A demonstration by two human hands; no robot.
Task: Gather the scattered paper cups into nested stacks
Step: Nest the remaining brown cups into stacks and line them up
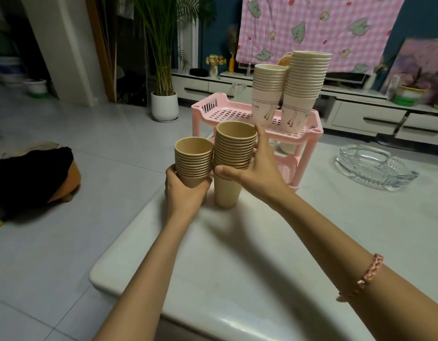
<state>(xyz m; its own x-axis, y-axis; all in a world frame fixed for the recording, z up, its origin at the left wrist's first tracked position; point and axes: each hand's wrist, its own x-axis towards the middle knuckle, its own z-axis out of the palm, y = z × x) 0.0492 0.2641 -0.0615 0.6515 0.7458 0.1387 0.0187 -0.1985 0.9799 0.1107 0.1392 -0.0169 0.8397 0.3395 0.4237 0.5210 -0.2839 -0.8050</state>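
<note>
Head view — forward, downward, near table

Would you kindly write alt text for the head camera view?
A person's left hand and right hand each grip a stack of brown cups over a white table. Two pale cup stacks stand on a pink rack behind.

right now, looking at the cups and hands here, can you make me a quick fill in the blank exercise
1. The left hand grips the shorter brown stack, the ____ hand the taller brown stack.
2. Two printed cup stacks stand on the ____ rack.
3. The glass ashtray lies on the person's ____ side of the rack.
4. The braided bracelet is on the ____ arm.

Missing words: right; pink; right; right
</note>
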